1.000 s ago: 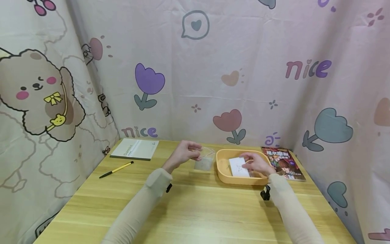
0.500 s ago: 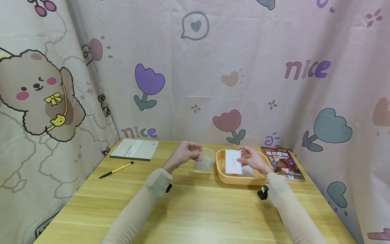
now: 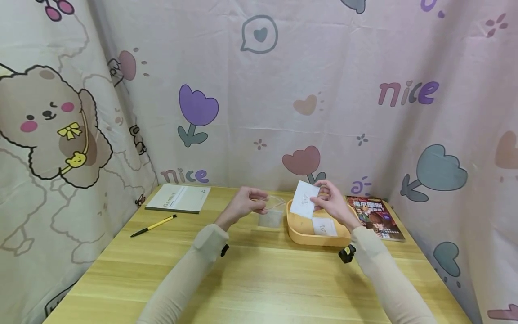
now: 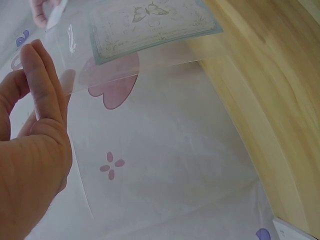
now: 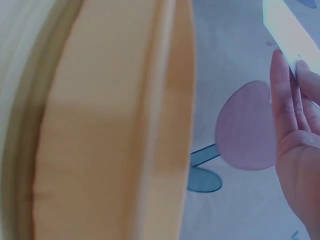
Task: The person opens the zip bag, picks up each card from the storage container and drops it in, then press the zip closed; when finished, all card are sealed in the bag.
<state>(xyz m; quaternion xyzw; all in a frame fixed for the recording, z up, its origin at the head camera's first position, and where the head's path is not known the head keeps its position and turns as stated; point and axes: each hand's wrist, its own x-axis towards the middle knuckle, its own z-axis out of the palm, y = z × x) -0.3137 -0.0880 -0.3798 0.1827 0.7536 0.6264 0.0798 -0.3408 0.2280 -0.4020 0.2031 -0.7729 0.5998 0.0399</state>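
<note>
My left hand [image 3: 244, 204] pinches the rim of a clear plastic bag [image 3: 276, 203], which hangs with its mouth spread. A butterfly print with a pale teal border [image 4: 150, 30] shows in the bag in the left wrist view; whether it is a loose card or part of the bag, I cannot tell. Between thumb and fingers, my right hand [image 3: 333, 204] holds a white card [image 3: 303, 199] with a faint drawing, tilted above the left back part of a yellow tray [image 3: 301, 237]. Another white card [image 3: 324, 226] lies in the tray.
To the right of the tray lies a comic-style magazine [image 3: 376, 218]. A pale notebook [image 3: 178, 198] sits at the back left, with a yellow and black pen [image 3: 154, 225] in front of it. A printed curtain [image 3: 251, 103] hangs behind the table [image 3: 259, 279].
My right hand has lifted the white card up and left out of the tray and tilted it, baring another card below. The left hand stays in place with the bag.
</note>
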